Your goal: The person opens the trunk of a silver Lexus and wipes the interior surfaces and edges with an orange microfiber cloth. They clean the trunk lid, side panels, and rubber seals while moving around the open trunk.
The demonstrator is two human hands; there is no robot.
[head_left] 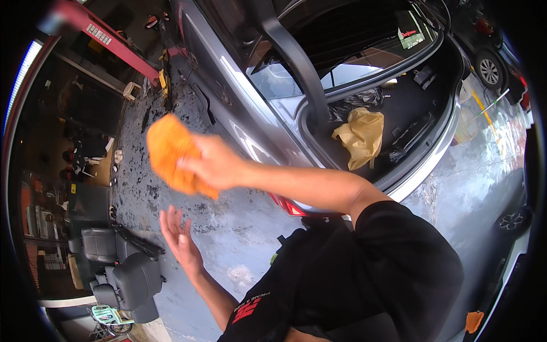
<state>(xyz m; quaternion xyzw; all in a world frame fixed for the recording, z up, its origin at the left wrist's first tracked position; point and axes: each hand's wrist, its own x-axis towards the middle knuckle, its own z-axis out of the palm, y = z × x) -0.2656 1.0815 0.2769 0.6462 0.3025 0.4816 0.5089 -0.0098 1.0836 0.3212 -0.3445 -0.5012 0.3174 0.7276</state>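
My right arm reaches across to the left, and my right hand (212, 162) grips a bunched orange cloth (171, 151), blurred by motion. Just below it, my left hand (181, 239) is raised with its fingers apart and nothing in it. The two hands do not touch. Beyond my right arm stands a silver-grey car (239, 97) with its boot open. Inside the boot lie a crumpled tan cloth or bag (363, 137) and some black plastic (356, 101).
Black car seats (134, 279) stand on the floor at the lower left. A red lift post (119, 43) rises at the upper left. Another car's wheel (489, 69) shows at the far right. An orange cloth (474, 321) lies at the lower right.
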